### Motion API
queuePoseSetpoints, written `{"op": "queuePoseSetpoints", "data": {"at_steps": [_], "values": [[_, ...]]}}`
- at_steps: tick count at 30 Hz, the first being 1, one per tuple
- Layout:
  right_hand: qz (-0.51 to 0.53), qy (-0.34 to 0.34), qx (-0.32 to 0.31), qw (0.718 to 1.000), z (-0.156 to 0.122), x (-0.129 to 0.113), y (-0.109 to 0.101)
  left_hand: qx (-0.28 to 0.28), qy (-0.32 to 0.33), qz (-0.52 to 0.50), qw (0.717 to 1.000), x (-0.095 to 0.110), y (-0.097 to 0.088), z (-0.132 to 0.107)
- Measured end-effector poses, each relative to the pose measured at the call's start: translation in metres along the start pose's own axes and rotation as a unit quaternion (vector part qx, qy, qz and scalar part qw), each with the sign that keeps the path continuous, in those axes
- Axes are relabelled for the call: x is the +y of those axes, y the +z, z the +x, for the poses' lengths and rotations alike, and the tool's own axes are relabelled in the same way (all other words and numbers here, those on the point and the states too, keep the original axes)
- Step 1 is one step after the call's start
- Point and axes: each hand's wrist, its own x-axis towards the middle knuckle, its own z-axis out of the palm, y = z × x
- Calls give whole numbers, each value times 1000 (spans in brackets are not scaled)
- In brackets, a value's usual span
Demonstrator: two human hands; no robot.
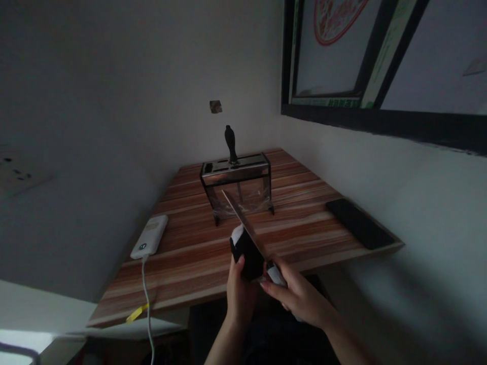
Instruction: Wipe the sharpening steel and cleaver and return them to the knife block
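Note:
My left hand [240, 290] is closed around a small black block with a white end [246, 253], held upright above the near edge of the wooden table [304, 187]. My right hand [299, 296] grips the pale handle of a knife [243, 220]. Its long blade slants up and to the left, lying against the black block. Behind the blade stands a metal and clear knife rack [238, 190] with one black-handled knife [230, 144] sticking up out of its top.
A white power bank [150, 236] with a white cable [147, 304] and a yellow tag lies at the table's left edge. A black phone [359, 223] lies flat at the right, by the wall. A dark-framed window is above it.

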Motion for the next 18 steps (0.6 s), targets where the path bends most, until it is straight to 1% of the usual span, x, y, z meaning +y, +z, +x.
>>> {"op": "queuePoseSetpoints", "data": {"at_steps": [3,5,8,11,12,14,16,18], "values": [[-108,-27,32,993,1,-4,0,2,-12,-47,999,1,1,2],[-177,-8,34,984,2,-7,1,-3,-30,-72,997,1,-1,4],[-271,29,33,962,1,-10,2,-8,-47,-97,994,4,-5,7],[-330,40,40,942,0,-10,4,-5,-51,-113,992,8,-7,7],[-336,39,41,940,0,-10,4,-4,-52,-118,992,9,-7,7],[-323,33,36,945,1,-7,4,-5,-58,-127,990,11,-7,7],[-285,28,19,958,4,-1,4,-4,-60,-133,989,12,-6,7],[-242,37,-4,970,7,5,4,0,-56,-136,989,12,-6,8]]}}
